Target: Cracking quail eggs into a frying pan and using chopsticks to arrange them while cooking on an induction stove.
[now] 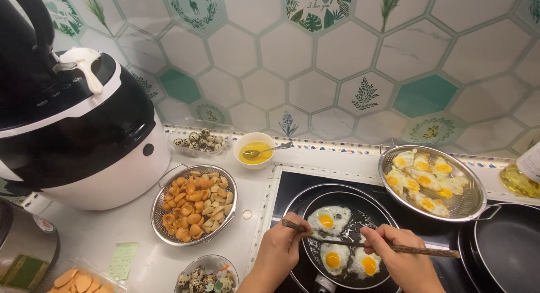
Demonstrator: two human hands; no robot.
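A black frying pan point(368, 206) on the dark cooktop point(284, 186) holds three small fried eggs point(329, 220). Both my hands hover over its near rim. A pair of long wooden chopsticks point(427, 251) lies level across the pan. My left hand point(278, 253) pinches their left end and my right hand point(402, 262) grips them near the middle. Just behind the pan to the right, a metal mesh strainer point(478, 206) is filled with several more fried eggs.
Left of the cooktop sits a metal colander point(159, 206) of orange sausage pieces. Behind it are a white bowl of yellow liquid with a spoon point(254, 149) and a tray of speckled quail eggs point(199, 141). A black-and-white cooker point(79, 118) stands far left, another black pan point(509, 248) far right.
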